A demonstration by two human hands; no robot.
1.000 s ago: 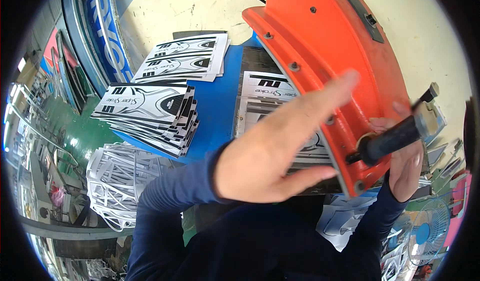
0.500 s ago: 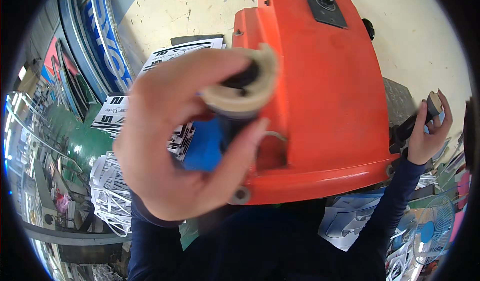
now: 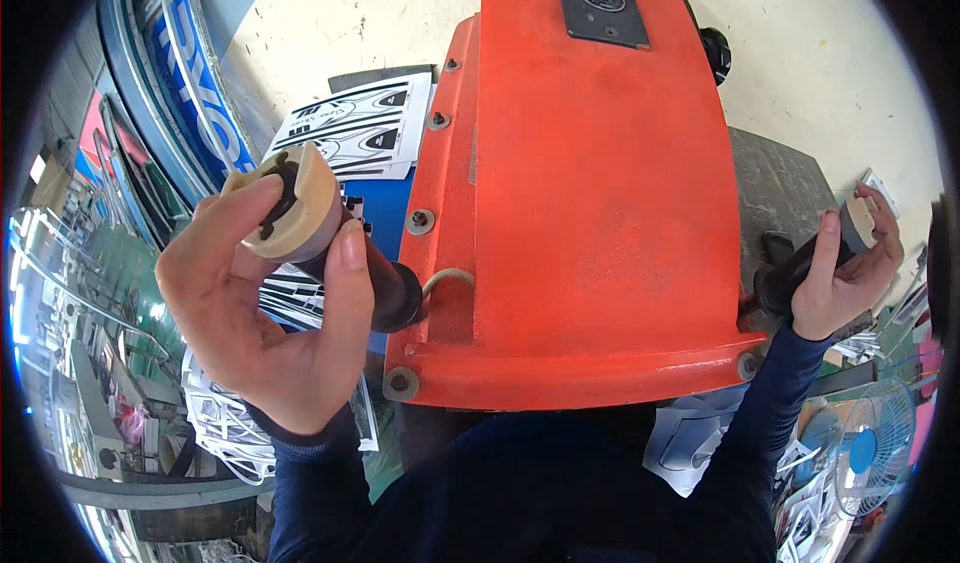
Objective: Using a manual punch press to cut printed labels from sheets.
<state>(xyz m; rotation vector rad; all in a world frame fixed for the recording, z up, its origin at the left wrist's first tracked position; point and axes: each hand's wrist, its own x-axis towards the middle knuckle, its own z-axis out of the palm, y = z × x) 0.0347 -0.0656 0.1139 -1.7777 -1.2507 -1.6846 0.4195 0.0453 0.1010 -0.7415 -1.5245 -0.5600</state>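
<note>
A large orange machine (image 3: 605,193) with a dial plate (image 3: 605,28) on top fills the middle. My left hand (image 3: 260,323) is closed round the left black handle (image 3: 390,293), its index fingertip on a dark button in the cream cap (image 3: 300,208). At the machine's right side my right hand (image 3: 840,278) is closed on the right black handle (image 3: 785,278), with thumb and fingertips at its cream top (image 3: 857,223). Printed sheets (image 3: 350,123) with black designs lie left of the machine, partly behind my left hand.
The cream tabletop (image 3: 320,23) holds a blue mat (image 3: 385,188) and a grey plate (image 3: 780,163). Long framed boards (image 3: 190,83) stand at the far left. A tangle of white paper offcuts (image 3: 220,423) is at lower left; a blue fan (image 3: 865,448) stands at lower right.
The orange machine has swung from a slant at the right to straight in front of me, covering more printed sheets. My left hand has moved onto its handle, then down and left.
</note>
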